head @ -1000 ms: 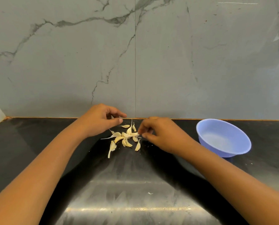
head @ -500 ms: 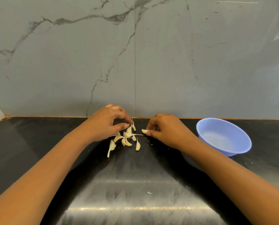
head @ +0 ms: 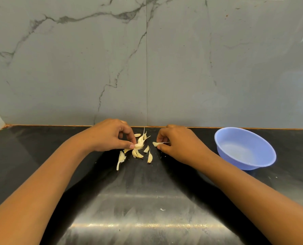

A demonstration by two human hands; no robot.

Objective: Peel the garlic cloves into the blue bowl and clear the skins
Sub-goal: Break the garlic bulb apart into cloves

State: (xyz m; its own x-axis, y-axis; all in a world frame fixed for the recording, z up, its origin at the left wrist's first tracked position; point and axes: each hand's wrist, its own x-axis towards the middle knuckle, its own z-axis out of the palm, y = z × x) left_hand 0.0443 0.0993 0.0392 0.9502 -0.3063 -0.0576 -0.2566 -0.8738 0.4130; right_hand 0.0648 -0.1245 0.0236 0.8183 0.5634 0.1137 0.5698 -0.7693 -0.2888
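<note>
- Pinching a cluster (head: 140, 142) of garlic with the left hand (head: 111, 136): thumb and curled fingers closed on its lower end, papery tips pointing up and to the right.
- Gripping a single clove (head: 156, 143) with the right hand (head: 179, 145): thumb and forefinger curled round one end, the other end jutting left toward the cluster but apart from it.
- Reaching in from the lower corners: both forearms, with the hands near the back edge of the counter (head: 147, 195).
- Lying loose on the counter, just below and between the hands: a pile (head: 137, 154) of pale cloves and skins, too small to tell apart, with one longer piece trailing off to the left.
- Standing upright on the counter, near the right hand and to its right: the blue bowl (head: 253, 166), touching neither hand nor pile.
- Lying alone nearer the camera, well apart from the pile: a small white scrap (head: 162, 209).
- Rising behind the counter: a grey veined wall (head: 217, 68).
</note>
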